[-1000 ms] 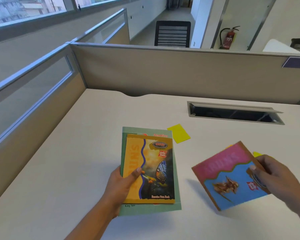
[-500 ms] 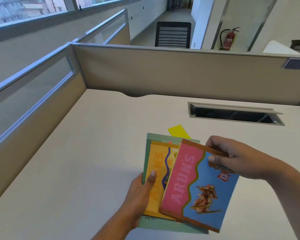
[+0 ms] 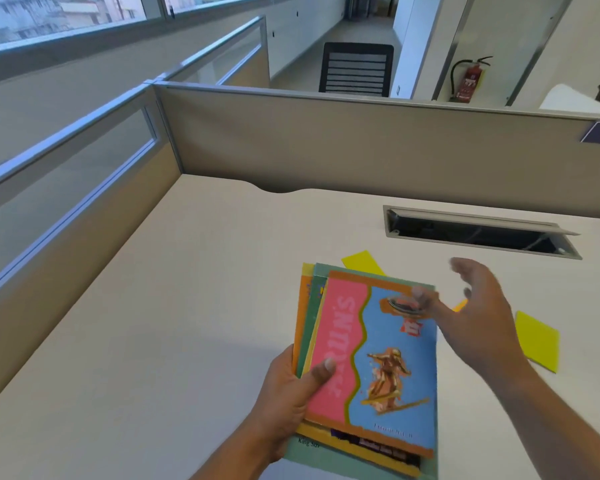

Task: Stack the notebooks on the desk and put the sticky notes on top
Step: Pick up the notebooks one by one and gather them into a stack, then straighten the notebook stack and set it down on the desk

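Your left hand (image 3: 284, 393) has its fingers clamped on the near left edge of the notebooks (image 3: 371, 368), thumb on the pink-and-blue top cover; three lie loosely fanned, low over the table (image 3: 187, 306). Your right hand (image 3: 478, 317) hovers just right of that pile, fingers spread, holding nothing. These thin, floppy books look light with slick covers, so square them by the edges. Sticky notes (image 3: 539, 341) lie right of the pile, another (image 3: 362, 263) behind it; they should lift easily by an edge.

right hand (image 3: 478, 317): motion-blurred | notebook stack (image 3: 368, 368): bottom edge cropped
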### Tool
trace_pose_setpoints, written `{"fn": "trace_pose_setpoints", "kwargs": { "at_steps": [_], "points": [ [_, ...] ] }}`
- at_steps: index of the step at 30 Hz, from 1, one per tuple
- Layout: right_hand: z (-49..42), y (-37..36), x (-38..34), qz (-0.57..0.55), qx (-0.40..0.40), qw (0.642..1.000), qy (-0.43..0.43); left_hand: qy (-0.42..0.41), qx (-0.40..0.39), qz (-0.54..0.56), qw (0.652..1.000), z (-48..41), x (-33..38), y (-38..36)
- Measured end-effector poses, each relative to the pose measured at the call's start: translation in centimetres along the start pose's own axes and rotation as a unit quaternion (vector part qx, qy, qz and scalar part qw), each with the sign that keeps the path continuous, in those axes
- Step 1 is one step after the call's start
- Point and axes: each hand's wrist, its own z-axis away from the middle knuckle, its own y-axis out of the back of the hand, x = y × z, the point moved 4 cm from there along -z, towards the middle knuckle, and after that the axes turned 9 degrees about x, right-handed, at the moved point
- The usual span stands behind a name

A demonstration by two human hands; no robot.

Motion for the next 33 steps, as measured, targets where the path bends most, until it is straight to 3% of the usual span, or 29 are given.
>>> {"fn": "trace_pose_setpoints", "kwargs": {
  "at_steps": [2, 4, 6, 11, 16, 26, 33],
  "points": [
    [2.0, -1.1, 1.7, -0.101, -0.043, 0.987, -0.118, 0.0, 0.018, 0.012, 1.0, -0.2, -0.2, 0.0],
    [4.8, -3.3, 2.7, -0.245, -0.186, 0.921, -0.238, -0.006, 0.018, 0.005, 1.0, -0.5, -0.3, -0.1],
    [6.8, -4.2, 2.9, -0.333, -0.246, 0.867, -0.279, -0.009, 0.001, -0.022, 1.0, -0.9, -0.4, 0.2],
    [7.8, -4.6, 4.4, -0.335, -0.183, 0.907, -0.178, -0.031, -0.016, -0.182, 0.983, -2.6, 0.1, 2.1],
    [7.9, -4.9, 5.8, -0.225, -0.17, 0.954, -0.103, -0.032, -0.012, -0.307, 0.951, -3.5, 0.3, 2.2],
    [7.7, -5.0, 6.4, -0.214, -0.184, 0.957, -0.065, -0.058, -0.004, -0.347, 0.936, -3.4, -0.4, 2.4],
    [8.3, -5.6, 7.8, -0.179, -0.196, 0.963, -0.047, -0.082, -0.006, -0.44, 0.894, -3.1, -0.5, 2.4]
  ]
}}
